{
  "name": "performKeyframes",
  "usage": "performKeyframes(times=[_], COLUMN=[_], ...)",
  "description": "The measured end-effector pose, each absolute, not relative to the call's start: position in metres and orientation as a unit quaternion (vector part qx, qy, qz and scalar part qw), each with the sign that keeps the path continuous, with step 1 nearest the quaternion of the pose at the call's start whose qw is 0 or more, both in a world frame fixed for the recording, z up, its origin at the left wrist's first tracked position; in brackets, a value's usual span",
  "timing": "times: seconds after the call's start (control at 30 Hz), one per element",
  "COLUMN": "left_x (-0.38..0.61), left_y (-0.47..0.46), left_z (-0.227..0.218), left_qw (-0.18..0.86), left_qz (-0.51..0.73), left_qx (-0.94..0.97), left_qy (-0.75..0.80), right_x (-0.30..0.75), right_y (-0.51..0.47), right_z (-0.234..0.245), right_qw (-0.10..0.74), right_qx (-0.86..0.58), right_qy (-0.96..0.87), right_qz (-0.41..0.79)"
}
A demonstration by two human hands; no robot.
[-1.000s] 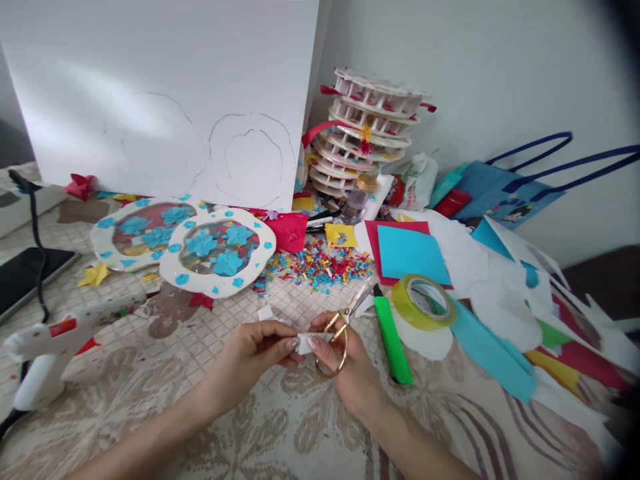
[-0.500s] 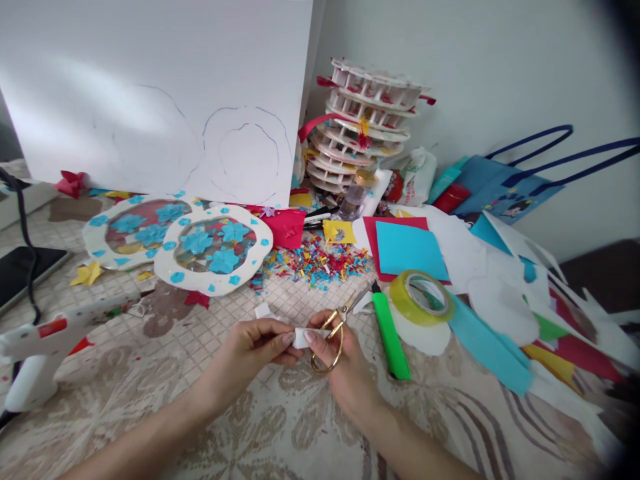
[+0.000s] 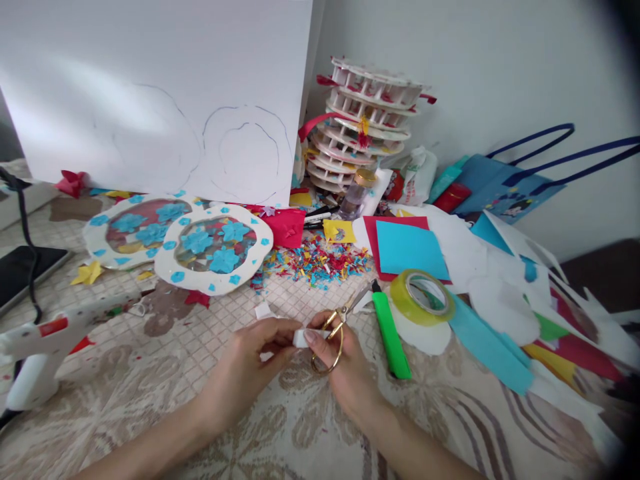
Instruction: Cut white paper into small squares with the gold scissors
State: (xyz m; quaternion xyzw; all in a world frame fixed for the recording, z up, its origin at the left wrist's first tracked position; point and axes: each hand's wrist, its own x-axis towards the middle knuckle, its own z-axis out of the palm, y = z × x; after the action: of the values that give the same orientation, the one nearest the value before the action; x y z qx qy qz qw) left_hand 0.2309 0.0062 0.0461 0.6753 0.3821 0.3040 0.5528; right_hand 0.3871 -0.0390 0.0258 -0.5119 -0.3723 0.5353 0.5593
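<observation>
A small white folded paper strip (image 3: 301,338) is between my hands, low in the middle of the head view. My left hand (image 3: 253,350) has its thumb and index fingertip at the strip's left end, with a gap between the fingers behind the tips. The thumb of my right hand (image 3: 337,360) presses on the strip's other end. Gold-handled scissors (image 3: 341,312) hang on the right hand's fingers, their blades pointing up and right. Just beyond the left hand lies another small white piece (image 3: 263,311).
At right are a green marker (image 3: 391,337), yellow tape (image 3: 423,298) and blue paper (image 3: 413,250). Confetti (image 3: 320,261) and two flower-decorated white rings (image 3: 215,288) lie beyond my hands. A glue gun (image 3: 37,353) stands left; a tiered white model (image 3: 363,127) stands behind.
My left thumb has shifted lower, and the left fingers are bent differently around the strip's end. The right hand and scissors have barely moved.
</observation>
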Motion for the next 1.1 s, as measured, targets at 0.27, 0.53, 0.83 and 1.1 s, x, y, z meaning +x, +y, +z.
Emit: performKeyframes(times=[0.27,0.53,0.83,1.1], left_x=[0.229,0.228,0.232,0.235], left_y=[0.008,0.006,0.008,0.015], left_z=[0.044,0.045,0.048,0.054], left_qw=[0.526,0.538,0.646,0.732], left_qz=[0.289,0.291,0.306,0.288], left_qx=[0.702,0.693,0.599,0.464], left_qy=[0.384,0.383,0.361,0.408], right_x=[0.387,0.388,0.391,0.392], right_y=[-0.038,-0.038,-0.037,-0.037], right_z=[0.027,0.027,0.026,0.024], right_qw=[0.557,0.555,0.56,0.556], right_qx=[-0.51,-0.515,-0.509,-0.517], right_qy=[-0.367,-0.367,-0.365,-0.366], right_qz=[0.543,0.54,0.543,0.539])
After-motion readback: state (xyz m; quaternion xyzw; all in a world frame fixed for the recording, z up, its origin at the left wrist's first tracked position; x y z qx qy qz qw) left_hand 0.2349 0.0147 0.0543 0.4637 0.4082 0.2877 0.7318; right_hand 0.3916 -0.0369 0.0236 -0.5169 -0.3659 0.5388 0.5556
